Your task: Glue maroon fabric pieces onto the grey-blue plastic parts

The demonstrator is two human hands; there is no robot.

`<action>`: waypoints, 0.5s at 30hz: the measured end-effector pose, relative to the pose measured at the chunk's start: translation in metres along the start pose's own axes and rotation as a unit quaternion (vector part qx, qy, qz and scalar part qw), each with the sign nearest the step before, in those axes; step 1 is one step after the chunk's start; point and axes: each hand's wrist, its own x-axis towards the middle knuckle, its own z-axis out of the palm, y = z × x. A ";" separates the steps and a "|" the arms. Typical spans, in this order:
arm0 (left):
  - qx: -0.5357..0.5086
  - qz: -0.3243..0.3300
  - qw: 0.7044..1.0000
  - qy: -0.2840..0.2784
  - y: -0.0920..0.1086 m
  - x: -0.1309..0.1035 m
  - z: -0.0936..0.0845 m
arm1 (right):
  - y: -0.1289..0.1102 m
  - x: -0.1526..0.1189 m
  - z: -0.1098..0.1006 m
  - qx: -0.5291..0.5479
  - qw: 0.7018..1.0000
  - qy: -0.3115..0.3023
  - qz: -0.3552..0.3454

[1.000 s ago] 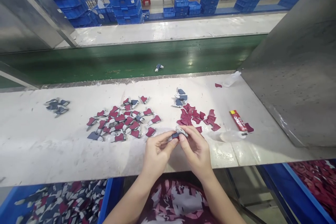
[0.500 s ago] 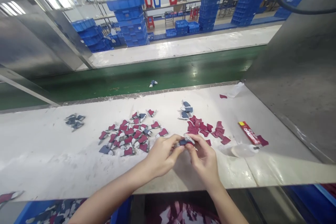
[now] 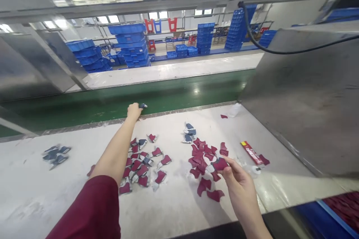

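Note:
My left hand (image 3: 134, 111) reaches over the near edge of the green belt. Its fingers are curled at a small dark-blue and white piece (image 3: 143, 106), which pokes out past them; the grip itself is partly hidden. Between thumb and fingers, my right hand (image 3: 239, 183) pinches a curved piece with a maroon face and a dark-blue and whitish end (image 3: 219, 164). Below that hold lie loose maroon cutouts (image 3: 215, 195) on the white table. Under my left forearm spreads a pile of assembled maroon, grey and white pieces (image 3: 141, 170).
Dark-blue pieces lie in groups at the left (image 3: 55, 155) and mid-table (image 3: 189, 133). At right are a red packet (image 3: 251, 153) and a clear plastic item (image 3: 234, 110). A metal panel (image 3: 303, 97) walls the right side. Blue crates (image 3: 130, 44) stand beyond the belt (image 3: 179, 89).
My hands have parted. The left has stretched forward to the dark-blue piece on the belt; the right has kept a piece and moved over the maroon cutouts. The view has tilted up and turned right.

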 end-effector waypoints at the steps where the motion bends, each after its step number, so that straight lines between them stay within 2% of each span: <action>1: 0.001 0.010 1.000 0.001 -0.004 0.002 0.003 | 0.000 0.000 -0.002 0.012 1.000 -0.003 -0.006; 4: -0.002 0.067 0.997 -0.028 -0.002 0.000 0.014 | -0.002 0.000 -0.002 0.063 0.997 -0.027 -0.021; 8: -0.008 0.144 0.983 -0.115 0.019 -0.021 0.039 | -0.006 -0.003 0.005 0.130 0.990 -0.050 -0.013; 10: -0.014 0.172 0.973 -0.155 0.033 -0.043 0.051 | -0.007 -0.006 0.008 0.139 0.989 -0.052 -0.008; 12: -0.025 0.188 0.967 -0.168 0.049 -0.073 0.058 | -0.008 -0.009 0.010 0.135 0.989 -0.054 -0.012; 15: -0.100 0.198 0.968 -0.116 0.077 -0.131 0.053 | -0.008 -0.013 0.010 0.125 0.990 -0.052 -0.028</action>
